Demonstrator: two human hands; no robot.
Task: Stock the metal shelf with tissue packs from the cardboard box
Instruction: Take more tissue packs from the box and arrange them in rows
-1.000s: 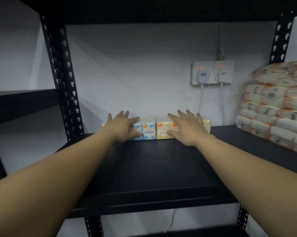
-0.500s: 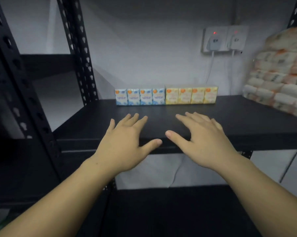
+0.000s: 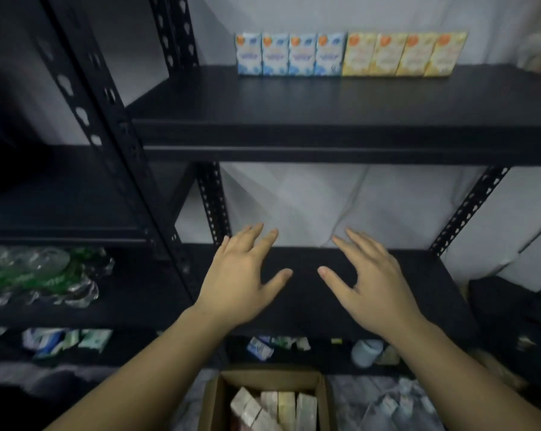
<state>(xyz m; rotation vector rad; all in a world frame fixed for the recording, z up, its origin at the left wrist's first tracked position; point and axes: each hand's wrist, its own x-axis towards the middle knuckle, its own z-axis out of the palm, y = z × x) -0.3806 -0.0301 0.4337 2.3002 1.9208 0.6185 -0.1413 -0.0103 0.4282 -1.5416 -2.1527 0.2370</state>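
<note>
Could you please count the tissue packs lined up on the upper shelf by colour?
Blue packs: 4
Yellow packs: 4
Total: 8, standing in one row at the back of the shelf.
</note>
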